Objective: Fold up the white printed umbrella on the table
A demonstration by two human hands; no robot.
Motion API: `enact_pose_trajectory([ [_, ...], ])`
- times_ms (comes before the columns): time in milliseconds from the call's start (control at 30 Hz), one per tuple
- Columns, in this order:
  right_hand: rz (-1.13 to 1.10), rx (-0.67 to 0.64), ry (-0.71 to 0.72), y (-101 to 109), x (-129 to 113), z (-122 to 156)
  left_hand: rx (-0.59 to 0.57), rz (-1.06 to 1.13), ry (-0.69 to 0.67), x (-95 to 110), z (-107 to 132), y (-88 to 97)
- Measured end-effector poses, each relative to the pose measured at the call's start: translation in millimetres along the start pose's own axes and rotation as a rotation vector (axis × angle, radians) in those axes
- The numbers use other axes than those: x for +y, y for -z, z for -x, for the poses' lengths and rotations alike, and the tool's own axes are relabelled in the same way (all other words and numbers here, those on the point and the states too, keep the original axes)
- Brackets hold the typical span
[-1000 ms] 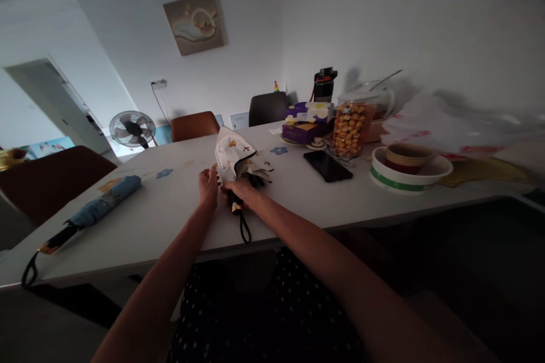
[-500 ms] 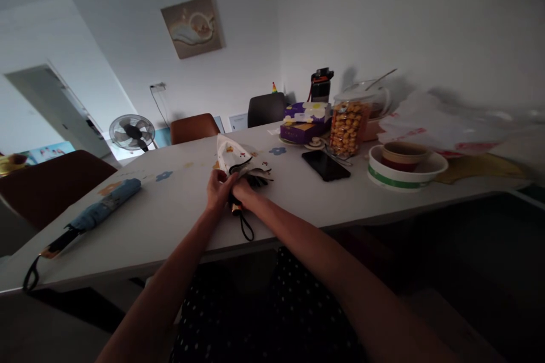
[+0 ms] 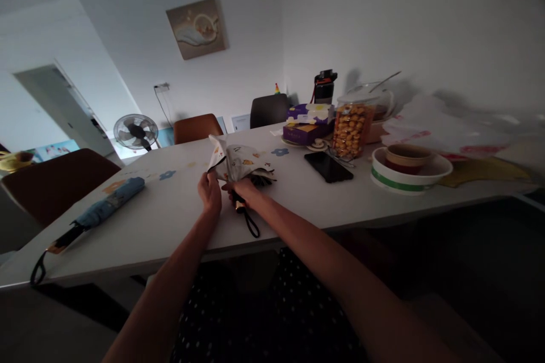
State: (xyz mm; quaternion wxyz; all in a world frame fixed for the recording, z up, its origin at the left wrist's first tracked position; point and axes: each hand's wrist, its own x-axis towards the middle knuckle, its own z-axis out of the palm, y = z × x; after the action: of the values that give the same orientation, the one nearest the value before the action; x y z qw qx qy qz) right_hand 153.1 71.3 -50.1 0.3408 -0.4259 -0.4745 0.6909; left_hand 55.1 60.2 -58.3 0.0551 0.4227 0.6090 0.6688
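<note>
A person seated at a long pale table [image 3: 170,221] works both hands on a folded white umbrella [image 3: 240,160] printed with small figures, lying near the table's front edge. The right hand [image 3: 246,190] is wrapped shut around its stem just above the handle, pinning it to the tabletop, while the left hand [image 3: 210,193], just beside it, pinches a flap of the cloth between closed fingers and holds it raised. The umbrella's long axis runs away from the person, its black strap [image 3: 254,227] trailing toward the body and the loose cloth fanning out beyond both hands. A blue umbrella [image 3: 106,210] lies well apart to the left; a phone [image 3: 327,166], a jar [image 3: 351,129] and a bowl [image 3: 409,169] sit to the right.
</note>
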Motion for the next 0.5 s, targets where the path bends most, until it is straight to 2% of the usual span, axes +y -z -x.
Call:
enact_pose_trajectory([
  [133,-0.097,-0.09,-0.013,5.1,-5.4,1.7,0.053,0.101,0.089,-1.2,-1.8,0.2],
  [300,-0.206,-0.261,0.034,13.1,-6.9,-3.1,0.1,0.139,0.119,-2.3,-3.8,0.7],
  [400,-0.21,-0.248,0.012,16.6,-8.2,-3.1,0.096,0.141,0.147,-1.1,-4.6,1.0],
  [500,-0.21,-0.167,-0.004,18.5,-10.6,-0.9,0.088,0.169,0.18,-0.4,-5.3,0.1],
])
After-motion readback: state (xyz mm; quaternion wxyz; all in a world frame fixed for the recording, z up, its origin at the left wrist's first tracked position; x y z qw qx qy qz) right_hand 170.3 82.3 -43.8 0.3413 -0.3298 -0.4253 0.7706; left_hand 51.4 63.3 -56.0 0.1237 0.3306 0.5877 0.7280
